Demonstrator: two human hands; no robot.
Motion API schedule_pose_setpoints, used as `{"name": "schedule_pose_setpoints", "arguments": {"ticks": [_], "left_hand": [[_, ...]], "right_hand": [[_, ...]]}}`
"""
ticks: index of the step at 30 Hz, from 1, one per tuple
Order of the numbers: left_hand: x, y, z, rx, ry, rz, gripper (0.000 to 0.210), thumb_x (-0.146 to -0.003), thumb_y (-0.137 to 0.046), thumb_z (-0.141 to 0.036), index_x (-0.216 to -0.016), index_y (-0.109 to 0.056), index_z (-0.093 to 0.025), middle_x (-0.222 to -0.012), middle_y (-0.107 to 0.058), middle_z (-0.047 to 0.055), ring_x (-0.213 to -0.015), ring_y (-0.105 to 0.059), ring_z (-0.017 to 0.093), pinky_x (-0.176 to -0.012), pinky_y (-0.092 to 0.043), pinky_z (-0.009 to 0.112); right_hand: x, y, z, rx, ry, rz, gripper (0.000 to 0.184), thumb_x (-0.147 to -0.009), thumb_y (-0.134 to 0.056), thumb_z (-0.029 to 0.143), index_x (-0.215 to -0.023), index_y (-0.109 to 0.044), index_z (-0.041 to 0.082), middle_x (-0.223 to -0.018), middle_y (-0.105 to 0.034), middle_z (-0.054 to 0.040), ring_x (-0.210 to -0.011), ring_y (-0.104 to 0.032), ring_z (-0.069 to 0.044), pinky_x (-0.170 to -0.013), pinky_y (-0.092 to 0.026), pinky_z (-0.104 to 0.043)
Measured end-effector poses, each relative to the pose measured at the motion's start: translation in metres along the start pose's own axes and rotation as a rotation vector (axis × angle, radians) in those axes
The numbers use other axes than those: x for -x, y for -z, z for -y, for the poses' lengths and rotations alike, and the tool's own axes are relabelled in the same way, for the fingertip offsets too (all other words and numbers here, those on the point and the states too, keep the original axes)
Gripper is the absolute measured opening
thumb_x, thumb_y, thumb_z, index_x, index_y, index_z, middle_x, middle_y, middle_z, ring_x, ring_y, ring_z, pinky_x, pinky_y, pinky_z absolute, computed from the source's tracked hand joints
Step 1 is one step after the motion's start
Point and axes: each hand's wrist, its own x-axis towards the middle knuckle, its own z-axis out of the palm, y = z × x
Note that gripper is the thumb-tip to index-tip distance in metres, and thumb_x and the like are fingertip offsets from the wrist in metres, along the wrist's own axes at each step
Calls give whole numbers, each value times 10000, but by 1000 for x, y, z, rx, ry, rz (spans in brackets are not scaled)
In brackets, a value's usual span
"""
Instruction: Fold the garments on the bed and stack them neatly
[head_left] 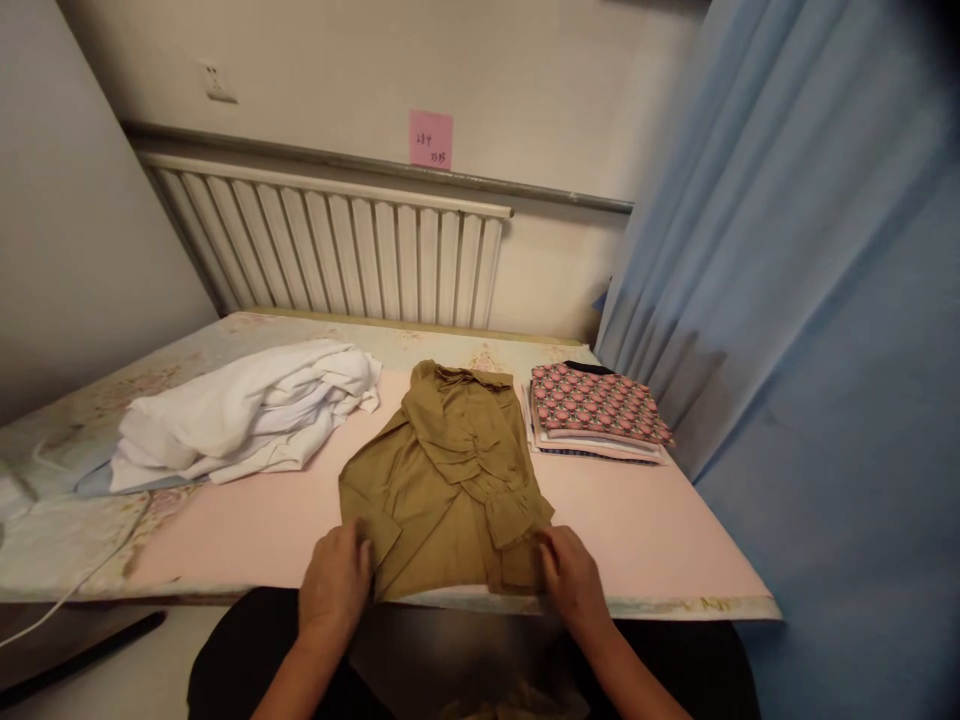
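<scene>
An olive-brown blouse (442,480) lies in front of me on a pink sheet, collar end away from me. One sleeve is folded across its front, with gathers along it and a ruffled cuff near the lower right. My left hand (335,583) is closed at the lower left edge of the blouse, thumb and fingers pinching the cloth. At the lower right edge, beside the ruffled cuff, my right hand (576,580) pinches the fabric too. The fingertips of both hands are partly blurred.
White garments (247,410) lie in a loose heap on the left. To the right is a folded stack topped by a pink patterned garment (600,405). The pink sheet (637,530) covers part of the floral table. A blue curtain (787,350) hangs at right; a radiator (337,250) stands behind.
</scene>
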Motion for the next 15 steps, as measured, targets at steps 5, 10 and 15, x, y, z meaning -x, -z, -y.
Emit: {"name": "schedule_pose_setpoints", "arguments": {"ticks": [5,10,15], "left_hand": [[-12,-11,-47,73,-306,145,326,-909,-358,-177,-1155,-572,-176,-1114,-632,116,-1092,-537,238,-941,-412,359],[-29,-13,-74,-82,-289,314,430,-883,-333,-107,-1252,-538,-184,-1224,-609,126,-1129,-526,247,-939,-380,397],[-39,-13,-82,-119,-290,372,351,-818,-407,-103,-1076,-628,-188,-1100,-672,122,-1127,-525,286,-956,-336,469]], "right_hand": [[-3,-27,20,-96,202,237,275,-901,-427,137,-1052,-632,241,-941,-645,-68,-887,-598,-210,-773,-500,-348],[2,-44,17,-127,196,259,289,-842,-436,58,-955,-644,225,-910,-621,-58,-873,-568,-201,-763,-489,-339],[3,-44,13,-134,183,279,304,-814,-432,27,-930,-637,220,-923,-611,-58,-886,-557,-200,-774,-479,-334]]}}
